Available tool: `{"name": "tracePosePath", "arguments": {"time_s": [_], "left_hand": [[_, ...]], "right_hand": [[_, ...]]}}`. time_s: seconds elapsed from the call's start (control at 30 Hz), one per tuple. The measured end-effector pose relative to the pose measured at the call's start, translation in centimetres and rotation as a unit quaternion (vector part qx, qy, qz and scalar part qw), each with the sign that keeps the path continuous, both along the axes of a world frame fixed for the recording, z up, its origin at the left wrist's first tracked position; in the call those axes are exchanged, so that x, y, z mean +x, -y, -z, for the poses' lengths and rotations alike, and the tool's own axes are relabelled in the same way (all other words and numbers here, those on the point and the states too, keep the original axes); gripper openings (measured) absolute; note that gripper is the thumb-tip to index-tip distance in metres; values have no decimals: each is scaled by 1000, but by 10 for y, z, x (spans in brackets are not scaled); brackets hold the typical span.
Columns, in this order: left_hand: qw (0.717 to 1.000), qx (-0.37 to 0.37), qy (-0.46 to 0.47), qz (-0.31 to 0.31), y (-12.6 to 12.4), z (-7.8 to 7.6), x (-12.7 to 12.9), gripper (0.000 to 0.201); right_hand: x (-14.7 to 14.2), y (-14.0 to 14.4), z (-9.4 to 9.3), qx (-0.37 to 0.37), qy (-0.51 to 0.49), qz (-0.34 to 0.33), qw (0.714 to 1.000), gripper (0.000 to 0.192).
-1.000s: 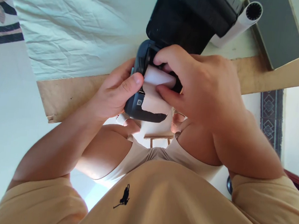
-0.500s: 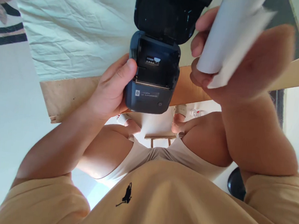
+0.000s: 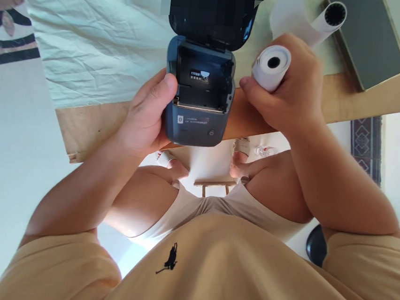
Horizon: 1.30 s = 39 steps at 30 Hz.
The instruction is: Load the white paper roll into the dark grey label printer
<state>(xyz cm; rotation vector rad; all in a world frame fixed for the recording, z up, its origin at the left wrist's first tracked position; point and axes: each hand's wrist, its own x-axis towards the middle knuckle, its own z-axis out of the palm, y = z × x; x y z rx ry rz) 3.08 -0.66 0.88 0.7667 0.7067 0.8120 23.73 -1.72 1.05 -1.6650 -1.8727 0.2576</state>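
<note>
My left hand point(image 3: 150, 110) grips a dark blue portable label printer point(image 3: 195, 128) by its left side, thumb on the front edge. The printer's black lid point(image 3: 212, 21) is swung up, and its paper bay shows a small printed label inside with no roll in it. To the right, my right hand point(image 3: 287, 90) is closed around a white paper roll point(image 3: 269, 69), whose end with a dark core hole faces me. Behind that hand, a second white roll point(image 3: 325, 23) with a black ribbed core lies on the table, a strip of paper beside it.
A dark grey flat box-like object point(image 3: 373, 39) lies at the table's right. Pale green cloth point(image 3: 100, 41) covers the table, leaving a bare wooden edge point(image 3: 85, 129) along the front. Below are my legs, a wooden stool rung point(image 3: 214, 184) and a clear plastic item point(image 3: 265, 151) on the floor.
My right hand has turned the paper roll so its end faces me and come lower and closer to the printer. The printer has shifted slightly left. The second roll is now visible.
</note>
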Motion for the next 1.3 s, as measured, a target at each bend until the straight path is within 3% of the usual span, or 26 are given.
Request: {"name": "tracePosePath", "arguments": {"time_s": [0.17,0.47,0.6,0.67,0.73,0.8,0.93,1.13,1.3], "left_hand": [[1000,5,4,0,0,0,2,33],[999,-2,-5,32,-1,0,-3,36],[998,-20,-2,65,-1,-3,-5,41],[998,-21,4,62,-1,-4,-6,43],[998,-18,8,55,-2,-4,-6,42],[999,-12,10,50,-3,-3,-6,41],[998,-12,2,60,-4,-1,-6,41],[998,3,6,56,-4,-2,-7,37],[998,-6,-5,57,-3,-2,-7,40]], "right_hand": [[-1,1,-2,14,-4,-19,1000,35],[-1,4,-6,-39,0,-45,998,48],[6,9,-15,62,-45,-46,996,40],[17,9,-19,150,-71,11,986,29],[29,7,-20,181,-65,93,977,30],[40,3,-17,128,-2,121,984,35],[49,-5,-7,21,54,77,995,47],[44,-7,-2,10,30,78,996,48],[43,-6,-3,5,55,101,993,33]]}}
